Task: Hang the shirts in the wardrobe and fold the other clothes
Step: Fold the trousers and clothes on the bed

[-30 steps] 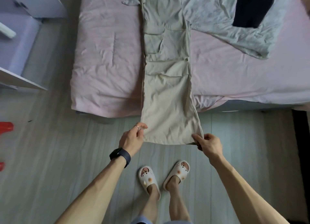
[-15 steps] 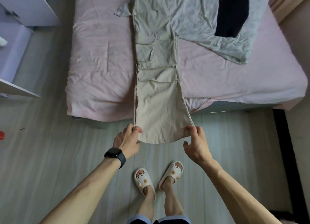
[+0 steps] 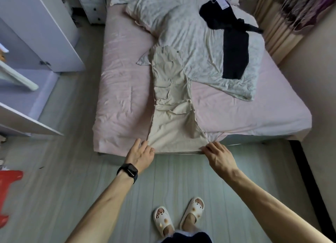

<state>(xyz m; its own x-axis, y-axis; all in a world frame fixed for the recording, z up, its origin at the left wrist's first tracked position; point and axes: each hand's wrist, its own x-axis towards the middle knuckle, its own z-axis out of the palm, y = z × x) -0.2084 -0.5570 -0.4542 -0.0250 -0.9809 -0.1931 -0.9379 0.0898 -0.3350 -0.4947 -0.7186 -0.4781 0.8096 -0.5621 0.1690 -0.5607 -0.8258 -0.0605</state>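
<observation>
So, quick rundown of where things are:

- beige trousers (image 3: 172,100) lie folded lengthwise, one leg on the other, stretched out down the middle of the pink bed (image 3: 123,79)
- waist end sits far up the bed, tucked against the edge of the crumpled grey duvet (image 3: 196,48); the hem end reaches the near edge of the mattress and pokes just past it
- right hand (image 3: 221,154) is at the right hem corner, fingertips closed in a tight pinch on the cloth
- left hand (image 3: 141,154) is at the left hem corner, fingers fairly straight and touching the fabric, thumb hidden, so honestly I can't tell if it's really gripping
- hem runs in a straight line between the two hands, so the whole garment lies ahead of both hands
- black garment (image 3: 234,48) is sprawled on top of the duvet, well apart from the trousers
- dark watch (image 3: 128,171) on the left wrist, white slippers (image 3: 162,221) on the feet
- white wardrobe (image 3: 45,30) stands off to the left with its door open
</observation>
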